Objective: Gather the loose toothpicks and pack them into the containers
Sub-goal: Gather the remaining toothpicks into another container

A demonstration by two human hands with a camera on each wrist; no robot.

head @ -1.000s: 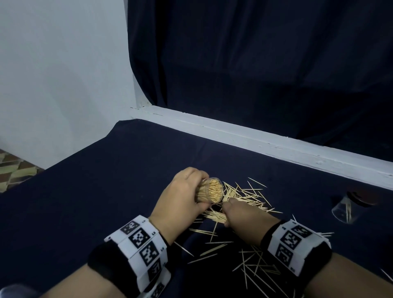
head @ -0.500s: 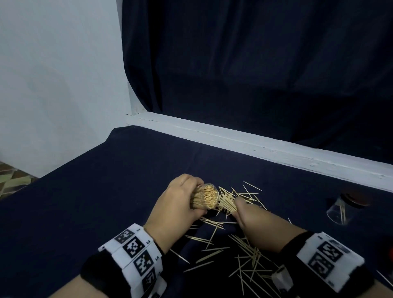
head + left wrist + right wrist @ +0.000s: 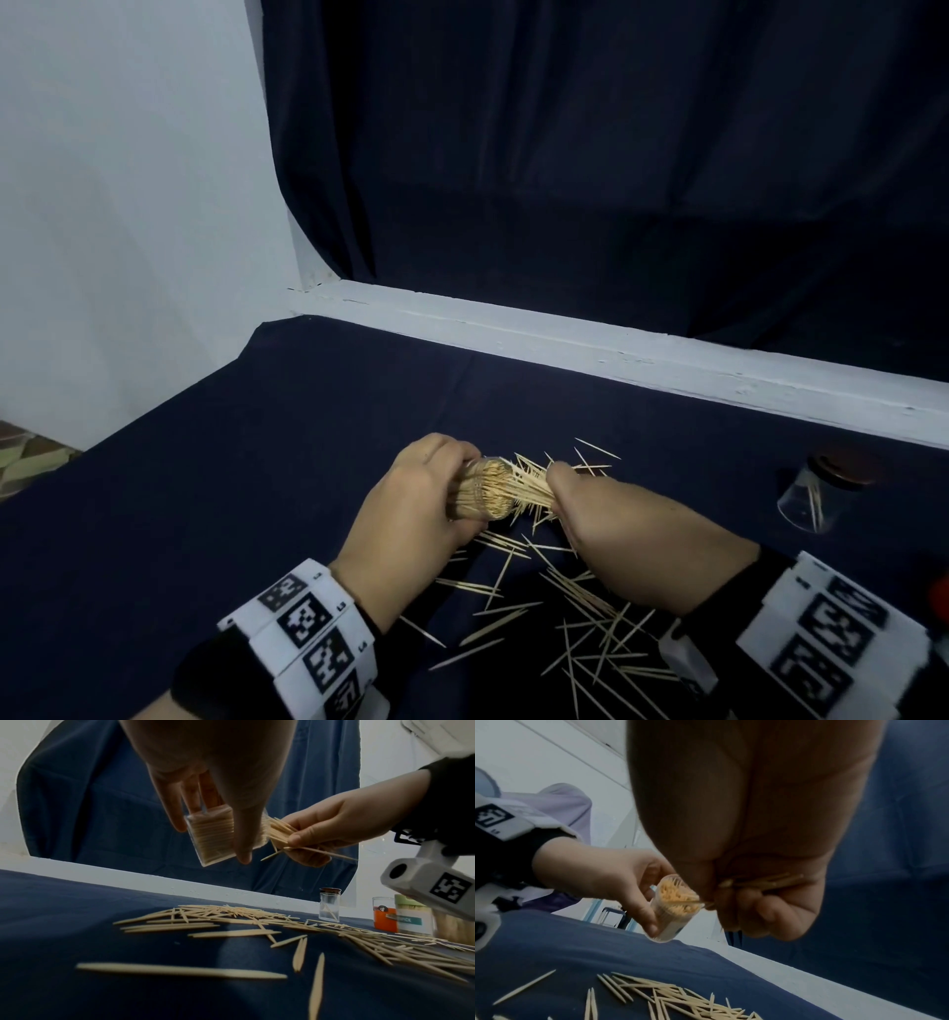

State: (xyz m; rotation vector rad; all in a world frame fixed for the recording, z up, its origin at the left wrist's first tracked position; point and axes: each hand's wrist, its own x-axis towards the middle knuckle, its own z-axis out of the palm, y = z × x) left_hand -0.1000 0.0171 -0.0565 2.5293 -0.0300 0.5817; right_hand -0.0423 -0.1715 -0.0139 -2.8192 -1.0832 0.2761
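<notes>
My left hand [image 3: 411,509] grips a clear plastic container [image 3: 485,491] packed with toothpicks, tipped with its open mouth to the right, above the table. In the left wrist view the container [image 3: 221,835] shows between thumb and fingers; in the right wrist view its full mouth [image 3: 676,898] faces the camera. My right hand [image 3: 595,519] pinches a bundle of toothpicks [image 3: 531,488] with its tips at the container's mouth [image 3: 280,833]. Several loose toothpicks [image 3: 560,601] lie scattered on the dark blue cloth under both hands [image 3: 231,919] [image 3: 670,998].
A small clear jar [image 3: 816,493] with a dark lid stands upside down at the right, a few toothpicks inside [image 3: 329,906]. An orange container [image 3: 384,914] and a labelled full toothpick container [image 3: 413,919] stand further right. A white ledge [image 3: 616,344] borders the table's far side.
My right hand has lifted off the table with a bundle of toothpicks and brought its tips up to the mouth of the container. The left hand has kept hold of the container.
</notes>
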